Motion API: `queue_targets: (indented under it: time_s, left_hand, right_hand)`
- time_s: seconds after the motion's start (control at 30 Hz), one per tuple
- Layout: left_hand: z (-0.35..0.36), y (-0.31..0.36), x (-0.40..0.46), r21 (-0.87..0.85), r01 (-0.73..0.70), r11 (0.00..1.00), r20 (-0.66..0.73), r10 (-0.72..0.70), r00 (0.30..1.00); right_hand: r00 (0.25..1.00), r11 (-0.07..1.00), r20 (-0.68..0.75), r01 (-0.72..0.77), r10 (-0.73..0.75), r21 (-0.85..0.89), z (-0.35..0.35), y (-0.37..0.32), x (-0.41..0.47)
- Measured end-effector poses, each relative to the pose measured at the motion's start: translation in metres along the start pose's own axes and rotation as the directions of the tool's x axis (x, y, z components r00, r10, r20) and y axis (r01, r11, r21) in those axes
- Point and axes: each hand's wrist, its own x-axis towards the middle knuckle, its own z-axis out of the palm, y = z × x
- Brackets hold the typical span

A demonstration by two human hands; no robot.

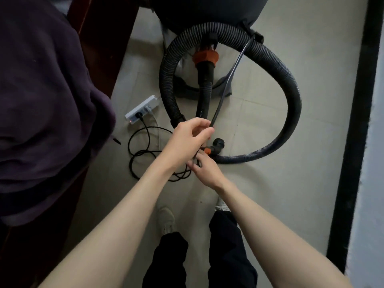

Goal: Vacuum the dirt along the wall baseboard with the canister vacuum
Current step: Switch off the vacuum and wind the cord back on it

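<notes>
The dark canister vacuum [199, 15] stands at the top of the view. Its ribbed black hose [291, 96] loops across the floor and ends in an elbow fitting with an orange collar [214, 147]. A second hose section leaves an orange coupling [205, 57] on the canister. My left hand [191, 138] pinches a thin dark power cord [228, 75] that runs taut up to the canister. Just below it, my right hand [205, 169] has its fingers curled in the cord's loops [145, 152] beside the orange collar; the fingertips are partly hidden by my left wrist.
A white power strip [141, 109] with a plug in it lies on the pale tile floor [259, 194]. A black baseboard [353, 121] runs along the white wall [374, 173] on the right. Purple bedding [41, 100] and a dark wooden frame [99, 48] fill the left. My shoes [166, 219] are below.
</notes>
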Motion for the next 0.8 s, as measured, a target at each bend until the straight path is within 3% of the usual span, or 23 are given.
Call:
queue_targets:
  time_s: [0.17, 0.27, 0.37, 0.47, 0.6, 0.8]
  left_hand:
    - [-0.018, -0.044, -0.010, 0.076, -0.045, 0.996, 0.019, 0.044, 0.999]
    - [-0.028, -0.089, -0.026, 0.215, 0.019, 0.977, 0.036, -0.027, 0.999]
    - [-0.026, -0.134, -0.040, 0.437, -0.048, 0.898, 0.236, -0.062, 0.970]
    - [-0.013, -0.167, -0.051, 0.541, -0.134, 0.830, 0.392, -0.108, 0.913]
    - [-0.009, -0.199, -0.074, 0.666, -0.167, 0.727, 0.469, -0.235, 0.851]
    - [0.000, -0.218, -0.118, 0.732, -0.098, 0.674, 0.339, -0.235, 0.911]
  right_hand:
    - [0.967, 0.967, -0.174, -0.147, 0.185, 0.209, 0.046, 0.013, -0.019]
    - [0.924, 0.808, -0.201, -0.160, 0.325, 0.567, 0.054, 0.014, -0.040]
    - [0.930, 0.659, -0.153, -0.116, 0.336, 0.743, 0.057, 0.010, -0.061]
    - [0.932, 0.660, -0.170, -0.090, 0.320, 0.746, 0.048, 0.009, -0.075]
    - [0.912, 0.701, -0.216, -0.099, 0.347, 0.707, 0.031, 0.016, -0.085]
    - [0.918, 0.779, -0.211, -0.145, 0.336, 0.610, 0.043, 0.038, -0.089]
